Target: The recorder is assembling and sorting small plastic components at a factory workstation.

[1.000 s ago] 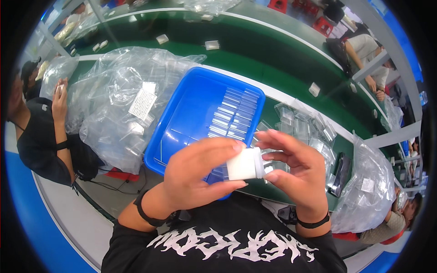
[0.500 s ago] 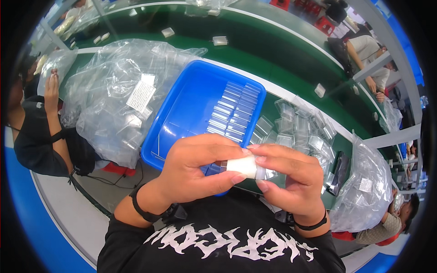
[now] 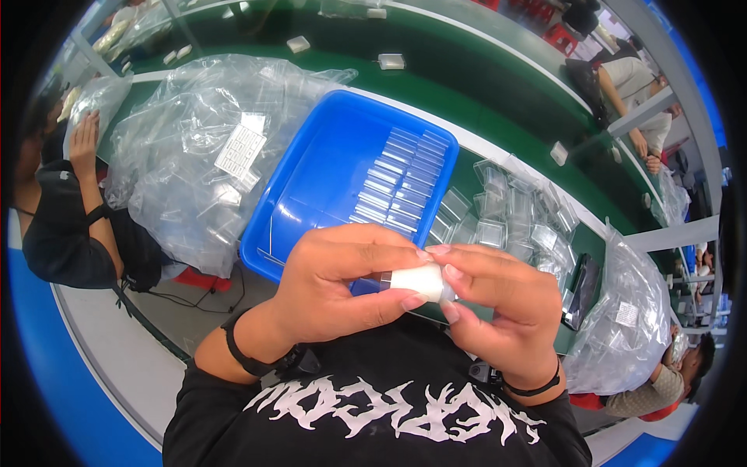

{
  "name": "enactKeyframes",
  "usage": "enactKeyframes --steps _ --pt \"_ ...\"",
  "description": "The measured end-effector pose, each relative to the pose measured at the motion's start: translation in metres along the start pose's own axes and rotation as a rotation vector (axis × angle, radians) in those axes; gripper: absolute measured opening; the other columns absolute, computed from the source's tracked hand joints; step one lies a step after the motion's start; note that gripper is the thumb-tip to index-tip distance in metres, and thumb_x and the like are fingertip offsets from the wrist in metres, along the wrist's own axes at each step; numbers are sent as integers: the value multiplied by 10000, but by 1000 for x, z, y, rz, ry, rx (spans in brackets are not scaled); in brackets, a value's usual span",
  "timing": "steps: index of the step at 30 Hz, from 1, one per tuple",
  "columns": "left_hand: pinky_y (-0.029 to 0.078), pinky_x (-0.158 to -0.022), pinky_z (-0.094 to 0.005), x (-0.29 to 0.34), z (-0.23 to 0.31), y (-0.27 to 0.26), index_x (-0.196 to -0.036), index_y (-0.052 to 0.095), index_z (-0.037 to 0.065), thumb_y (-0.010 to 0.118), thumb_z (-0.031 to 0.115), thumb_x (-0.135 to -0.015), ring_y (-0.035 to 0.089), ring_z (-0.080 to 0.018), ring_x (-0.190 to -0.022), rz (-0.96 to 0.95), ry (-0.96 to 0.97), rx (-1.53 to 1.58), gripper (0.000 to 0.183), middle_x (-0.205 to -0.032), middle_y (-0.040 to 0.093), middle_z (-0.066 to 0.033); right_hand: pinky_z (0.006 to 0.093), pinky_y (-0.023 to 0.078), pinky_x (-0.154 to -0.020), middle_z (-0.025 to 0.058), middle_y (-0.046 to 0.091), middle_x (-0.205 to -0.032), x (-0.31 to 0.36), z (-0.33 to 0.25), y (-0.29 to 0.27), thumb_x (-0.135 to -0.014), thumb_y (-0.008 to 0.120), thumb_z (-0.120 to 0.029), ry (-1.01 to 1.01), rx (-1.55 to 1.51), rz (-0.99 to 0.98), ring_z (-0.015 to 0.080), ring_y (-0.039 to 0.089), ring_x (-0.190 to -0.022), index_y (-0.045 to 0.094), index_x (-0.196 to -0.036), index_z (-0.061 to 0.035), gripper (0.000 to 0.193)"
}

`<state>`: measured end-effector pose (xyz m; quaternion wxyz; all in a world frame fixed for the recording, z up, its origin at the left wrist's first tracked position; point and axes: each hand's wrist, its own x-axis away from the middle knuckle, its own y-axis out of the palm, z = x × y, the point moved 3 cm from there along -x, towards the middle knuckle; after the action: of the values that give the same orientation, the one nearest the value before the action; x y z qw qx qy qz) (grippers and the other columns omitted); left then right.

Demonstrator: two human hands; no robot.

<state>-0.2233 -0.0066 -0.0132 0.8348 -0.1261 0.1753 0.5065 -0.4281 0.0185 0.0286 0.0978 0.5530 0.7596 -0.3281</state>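
Between my two hands, in front of my chest, is a small white block (image 3: pixel 416 282) with clear plastic showing at its ends. My left hand (image 3: pixel 331 284) pinches the block between thumb and fingers from the left. The fingertips of my right hand (image 3: pixel 506 303) close on its right end, where a clear edge shows; most of that end is hidden. Just beyond my hands stands a blue tray (image 3: pixel 299 183), with rows of clear plastic cases (image 3: pixel 402 183) along its right side. Loose clear cases (image 3: pixel 506 206) lie heaped to the right of the tray.
Large clear bags (image 3: pixel 198 132) lie left of the tray, and another clear bag (image 3: pixel 618 311) is at the right. A black object (image 3: pixel 582 292) lies beside the heap. Small white packs (image 3: pixel 391 61) sit on the green belt (image 3: pixel 467 93). Other people work on both sides.
My right fingertips have drawn in closer on the block's right end, so less clear plastic shows there. My left hand keeps its hold. The view has shifted slightly.
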Motion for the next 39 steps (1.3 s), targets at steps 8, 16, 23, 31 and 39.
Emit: enactKeyframes --steps 8,16,23,31,39 --pt "566 -731 -266 5 -1 1 -1098 743 -19 805 22 -806 710 -185 -876 -17 -16 -27 300 -1063 731 -144 367 629 -693 171 717 -978 -4 -17 0 -738 825 -19 -224 414 -157 339 745 -920 706 -965 54 266" --pt "573 -727 -256 10 3 3 -1131 730 -24 802 17 -818 703 -166 -916 -67 -82 64 324 -1085 721 -138 375 632 -721 128 729 -916 -12 -9 -8 -696 870 -64 -180 213 -192 313 746 -903 724 -966 35 323" --pt "594 -786 -271 6 -2 4 -1146 720 -33 788 5 -836 696 -179 -984 -38 -159 109 319 -1141 699 -153 386 615 -782 120 731 -945 -14 -2 -9 -693 878 -82 -129 193 -192 312 735 -916 738 -968 5 320" --pt "530 -1038 -461 -8 -11 10 -1271 482 3 596 297 -1037 624 -355 -1225 247 -67 490 392 -1323 587 -263 387 579 -836 198 706 -1151 -3 13 -10 -670 915 -117 -140 366 234 348 708 -1013 701 -1113 -13 503" --pt "550 -956 -412 -14 -10 31 -1318 472 -25 365 443 -1099 684 -318 -1087 123 -429 654 527 -1239 634 -246 359 568 -746 161 709 -1070 -2 22 7 -639 946 -130 -112 363 288 299 694 -897 654 -1181 2 630"
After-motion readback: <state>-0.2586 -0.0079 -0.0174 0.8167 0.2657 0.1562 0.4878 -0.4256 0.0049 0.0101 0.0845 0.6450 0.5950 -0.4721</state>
